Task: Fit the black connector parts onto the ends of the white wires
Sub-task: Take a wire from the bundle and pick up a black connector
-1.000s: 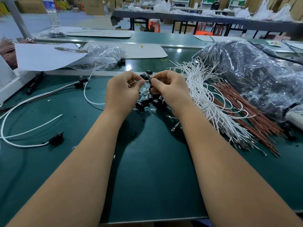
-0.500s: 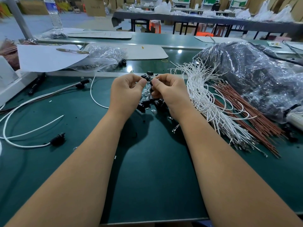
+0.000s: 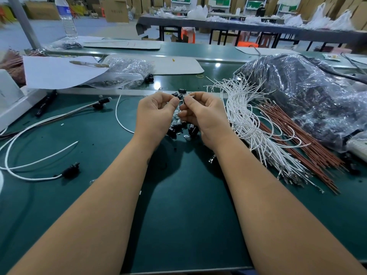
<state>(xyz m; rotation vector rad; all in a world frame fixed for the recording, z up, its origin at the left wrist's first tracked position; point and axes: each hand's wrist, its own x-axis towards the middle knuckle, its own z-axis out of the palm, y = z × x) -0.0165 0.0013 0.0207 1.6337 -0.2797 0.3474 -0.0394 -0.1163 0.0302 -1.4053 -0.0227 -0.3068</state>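
My left hand (image 3: 154,114) pinches the end of a white wire (image 3: 121,121) that loops away to the left over the green mat. My right hand (image 3: 204,114) pinches a small black connector part (image 3: 185,101) right at that wire end, fingertips of both hands almost touching. A loose heap of black connector parts (image 3: 178,128) lies on the mat beneath and behind the hands. To the right a thick bundle of white wires (image 3: 250,124) lies fanned out. At far left lie wires with a black connector (image 3: 70,170) fitted.
Red-brown wires (image 3: 301,147) lie beside the white bundle. A large plastic bag of black parts (image 3: 309,96) fills the right side. A smaller clear bag (image 3: 127,74) and a white sheet (image 3: 57,71) sit at the back left. The green mat (image 3: 178,215) lies under my forearms.
The wire's loop at left has swung closer to my left hand. Both hands stay together at the same spot, working the wire end and connector.
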